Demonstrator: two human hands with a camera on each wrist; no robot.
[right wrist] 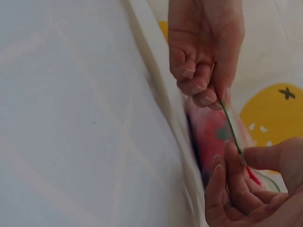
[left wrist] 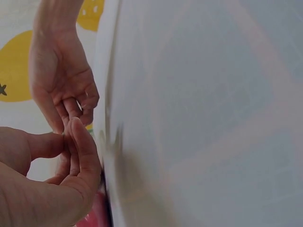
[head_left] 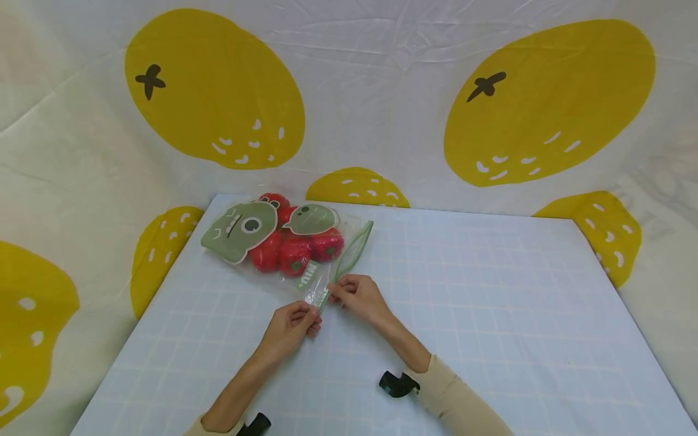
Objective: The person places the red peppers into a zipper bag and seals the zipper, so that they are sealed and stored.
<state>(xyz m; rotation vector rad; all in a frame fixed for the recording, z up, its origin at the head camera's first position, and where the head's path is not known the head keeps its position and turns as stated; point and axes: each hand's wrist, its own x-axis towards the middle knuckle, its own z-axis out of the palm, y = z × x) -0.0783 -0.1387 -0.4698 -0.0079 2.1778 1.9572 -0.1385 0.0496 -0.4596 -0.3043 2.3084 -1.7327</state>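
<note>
A clear zip bag [head_left: 308, 275] with a green cartoon print [head_left: 245, 227] lies at the back left of the table. Several red bell peppers [head_left: 296, 253] show through its plastic. Along its right side runs a green zip strip [head_left: 358, 247], parted in a loop at the far part. My left hand [head_left: 289, 328] pinches the near corner of the strip between thumb and fingers. A little farther along, my right hand [head_left: 361, 298] pinches the same edge. In the right wrist view the green strip [right wrist: 230, 124] stretches straight between both hands.
A pale checked cloth [head_left: 480, 315] covers the table. Behind and beside it hangs a white sheet printed with yellow fruit [head_left: 218, 91]. Black wrist cameras [head_left: 397, 384] sit at both sleeves.
</note>
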